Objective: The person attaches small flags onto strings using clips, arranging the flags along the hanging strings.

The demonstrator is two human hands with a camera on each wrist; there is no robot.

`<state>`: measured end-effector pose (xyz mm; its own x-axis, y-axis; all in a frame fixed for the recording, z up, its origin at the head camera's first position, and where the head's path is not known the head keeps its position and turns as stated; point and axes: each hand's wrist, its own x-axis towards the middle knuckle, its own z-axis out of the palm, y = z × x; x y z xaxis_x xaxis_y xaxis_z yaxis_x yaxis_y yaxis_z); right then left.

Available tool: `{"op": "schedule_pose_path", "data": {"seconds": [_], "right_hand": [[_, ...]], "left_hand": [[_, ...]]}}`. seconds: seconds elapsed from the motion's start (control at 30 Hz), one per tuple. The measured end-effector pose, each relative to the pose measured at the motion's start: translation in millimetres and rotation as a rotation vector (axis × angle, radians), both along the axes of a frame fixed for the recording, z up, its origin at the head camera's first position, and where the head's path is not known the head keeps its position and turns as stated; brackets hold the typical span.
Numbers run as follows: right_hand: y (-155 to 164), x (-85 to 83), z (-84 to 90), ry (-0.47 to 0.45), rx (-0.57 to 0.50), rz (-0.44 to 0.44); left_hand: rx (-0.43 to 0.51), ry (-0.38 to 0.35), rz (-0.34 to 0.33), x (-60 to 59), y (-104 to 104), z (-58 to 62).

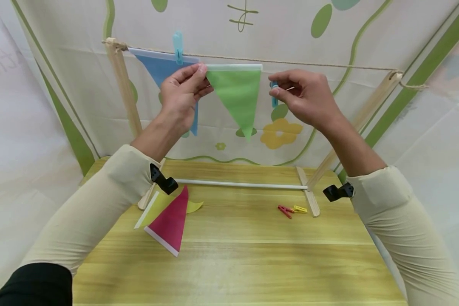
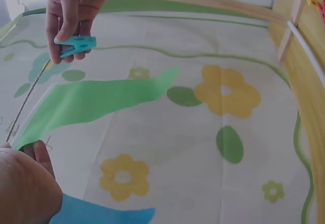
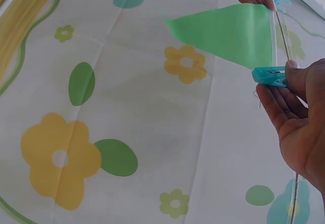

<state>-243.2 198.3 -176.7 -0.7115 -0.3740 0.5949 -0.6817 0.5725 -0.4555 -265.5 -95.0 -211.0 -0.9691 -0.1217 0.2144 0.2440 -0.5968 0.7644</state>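
A green triangular pennant (image 1: pixel 239 93) with a white top edge hangs point down from my left hand (image 1: pixel 181 91), which pinches its upper left corner just below the string (image 1: pixel 290 63). Behind that hand a blue pennant (image 1: pixel 157 68) hangs on the string under a light blue clothespin (image 1: pixel 178 47). To the right of the green pennant, my right hand (image 1: pixel 306 95) holds another blue clothespin (image 1: pixel 274 94) between thumb and fingers. In the right wrist view this clothespin (image 3: pixel 269 75) appears near the pennant's free corner; whether they touch I cannot tell.
Wooden posts (image 1: pixel 124 85) carry the string, with a white rod (image 1: pixel 241 184) between their feet. On the wooden table (image 1: pixel 245 263) lie a magenta pennant (image 1: pixel 170 221) over a yellow pennant (image 1: pixel 157 208). Red clothespin (image 1: pixel 285 211) and yellow clothespin (image 1: pixel 300 209) lie near the right foot.
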Motion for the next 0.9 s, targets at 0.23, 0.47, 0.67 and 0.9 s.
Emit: {"op": "schedule_pose_path", "data": {"seconds": [0.23,0.47,0.67,0.9], "right_hand": [[-11,3.8,15.5,0.019,-0.005,0.019],[-32,3.4,35.6,0.026,-0.039,0.053],[-51,-3.0,52.4,-0.035,-0.131,0.058],[-68,-14.8,64.9,-0.180,-0.375,0.110]], "left_hand": [[0.095,-0.012,0.055,-0.7,10,0.7],[0.119,0.023,0.121,-0.6,16,4.7],[0.144,0.031,0.155,-1.1,16,6.4],[0.158,0.028,0.175,-1.6,15,4.5]]}}
